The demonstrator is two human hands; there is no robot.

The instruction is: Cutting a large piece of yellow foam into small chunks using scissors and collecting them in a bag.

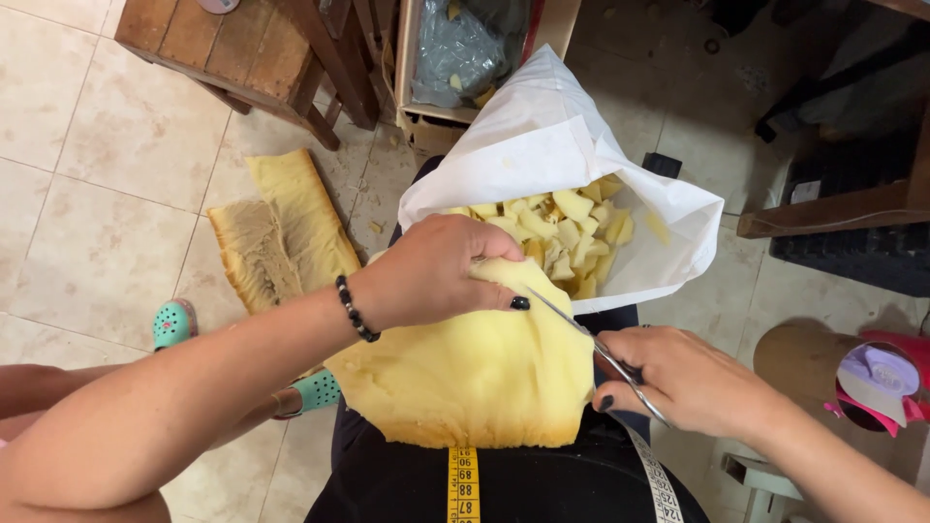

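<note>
The left hand [436,271] grips the yellow foam piece [475,373]; the right hand [693,378] grips scissors [591,344], whose blades may nick the near thumb.

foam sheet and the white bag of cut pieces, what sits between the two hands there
In the head view, the scissors bridge the stretch: held in the right hand, blades reaching up along the yellow foam sheet toward the left hand, below the white bag.

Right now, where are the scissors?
In the head view, the scissors are right of centre, in the right hand, blades at the yellow foam edge below the white bag.
</note>
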